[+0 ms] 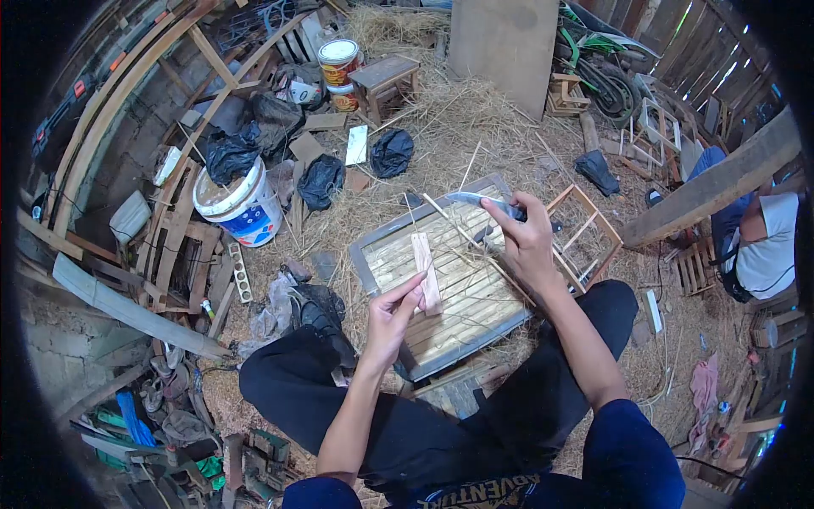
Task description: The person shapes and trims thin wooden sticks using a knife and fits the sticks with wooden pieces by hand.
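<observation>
My left hand (393, 316) is closed on a short, flat piece of pale wood (427, 273), which stands nearly upright in the grip. In my right hand (527, 242) is a knife (485, 202); its curved blade points left, above and to the right of the wood and apart from it. Below both hands lies a slatted wooden panel (441, 338) with a grey frame, between my legs. Thin strips and straw are scattered over it. A small dark object (483, 233) by my right hand is too unclear to name.
A small wooden frame (600, 270) stands right of the panel. To the left are a white bucket (261, 216) and black plastic bags (322, 182). Farther back are a stool (386, 72), paint cans (339, 61) and a motorbike (606, 85). Another person (766, 246) sits at right.
</observation>
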`<state>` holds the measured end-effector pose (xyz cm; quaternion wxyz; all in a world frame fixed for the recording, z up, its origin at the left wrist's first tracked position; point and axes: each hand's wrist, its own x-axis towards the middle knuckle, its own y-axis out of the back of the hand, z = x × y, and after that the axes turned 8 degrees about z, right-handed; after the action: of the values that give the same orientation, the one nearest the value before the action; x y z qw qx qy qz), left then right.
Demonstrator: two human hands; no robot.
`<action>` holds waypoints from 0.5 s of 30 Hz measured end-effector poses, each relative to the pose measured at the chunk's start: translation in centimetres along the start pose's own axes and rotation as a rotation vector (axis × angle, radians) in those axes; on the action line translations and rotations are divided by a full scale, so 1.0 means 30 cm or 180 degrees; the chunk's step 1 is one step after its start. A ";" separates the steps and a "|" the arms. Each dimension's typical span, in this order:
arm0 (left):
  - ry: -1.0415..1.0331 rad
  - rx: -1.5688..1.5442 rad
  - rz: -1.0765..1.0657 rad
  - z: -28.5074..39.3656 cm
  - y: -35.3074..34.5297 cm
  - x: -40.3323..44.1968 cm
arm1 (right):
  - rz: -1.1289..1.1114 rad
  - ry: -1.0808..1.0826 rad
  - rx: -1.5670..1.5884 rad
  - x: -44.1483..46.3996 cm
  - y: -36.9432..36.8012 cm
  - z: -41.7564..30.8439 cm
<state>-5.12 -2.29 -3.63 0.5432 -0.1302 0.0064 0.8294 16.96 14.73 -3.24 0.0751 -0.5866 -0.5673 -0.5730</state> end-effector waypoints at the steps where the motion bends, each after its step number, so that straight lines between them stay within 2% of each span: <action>1: -0.0050 0.0030 -0.0017 0.000 0.005 -0.001 | 0.0023 0.0011 0.0001 -0.002 -0.002 0.004; 15: -0.0291 0.0378 -0.0205 -0.024 0.079 -0.020 | 0.0192 -0.0092 -0.0283 -0.012 0.026 0.032</action>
<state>-6.87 -3.90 -4.50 0.5760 -0.0598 0.0266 0.8148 18.21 14.97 -3.40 0.0580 -0.6145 -0.5243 -0.5866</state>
